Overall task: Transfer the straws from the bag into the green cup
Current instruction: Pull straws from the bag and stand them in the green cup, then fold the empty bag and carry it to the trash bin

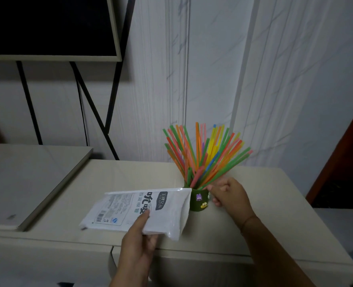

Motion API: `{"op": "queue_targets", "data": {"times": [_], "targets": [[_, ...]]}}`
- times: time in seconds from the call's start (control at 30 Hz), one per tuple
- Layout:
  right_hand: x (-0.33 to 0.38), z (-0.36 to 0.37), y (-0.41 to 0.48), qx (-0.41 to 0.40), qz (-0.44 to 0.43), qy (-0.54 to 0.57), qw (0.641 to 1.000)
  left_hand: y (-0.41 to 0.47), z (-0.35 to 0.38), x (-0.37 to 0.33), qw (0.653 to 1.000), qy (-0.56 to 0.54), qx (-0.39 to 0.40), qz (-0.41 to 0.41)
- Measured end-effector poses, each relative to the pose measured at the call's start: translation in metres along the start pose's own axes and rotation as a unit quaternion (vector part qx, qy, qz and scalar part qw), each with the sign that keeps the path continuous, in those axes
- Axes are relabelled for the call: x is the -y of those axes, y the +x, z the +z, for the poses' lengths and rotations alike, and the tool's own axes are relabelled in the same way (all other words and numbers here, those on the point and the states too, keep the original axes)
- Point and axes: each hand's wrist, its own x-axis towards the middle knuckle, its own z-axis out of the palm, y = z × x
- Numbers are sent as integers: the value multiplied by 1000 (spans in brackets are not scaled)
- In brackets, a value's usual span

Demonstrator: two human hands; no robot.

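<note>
A dark green cup point(199, 200) with small cartoon stickers stands on the beige cabinet top point(130, 177). Several bright straws point(204, 154) in green, orange, pink and yellow fan out of it. My left hand point(139, 243) pinches the near edge of a flat white plastic bag point(138, 210), held level just left of the cup, its open mouth toward the cup. The bag looks flat. My right hand point(230, 194) is at the cup's right side with fingers curled beside the lowest straws; whether it grips anything is unclear.
A lower beige surface point(26, 183) adjoins on the left. A dark screen point(47, 25) on black legs stands at the back left. A pale marbled wall point(254, 79) rises behind the cup. A dark red panel point(349, 162) is at the right.
</note>
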Motion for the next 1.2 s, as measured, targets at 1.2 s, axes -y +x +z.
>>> {"op": "queue_targets", "data": {"times": [1.2], "targets": [[-10, 47, -61, 319, 117, 82, 937, -19, -44, -45, 947, 315, 63, -31]]}}
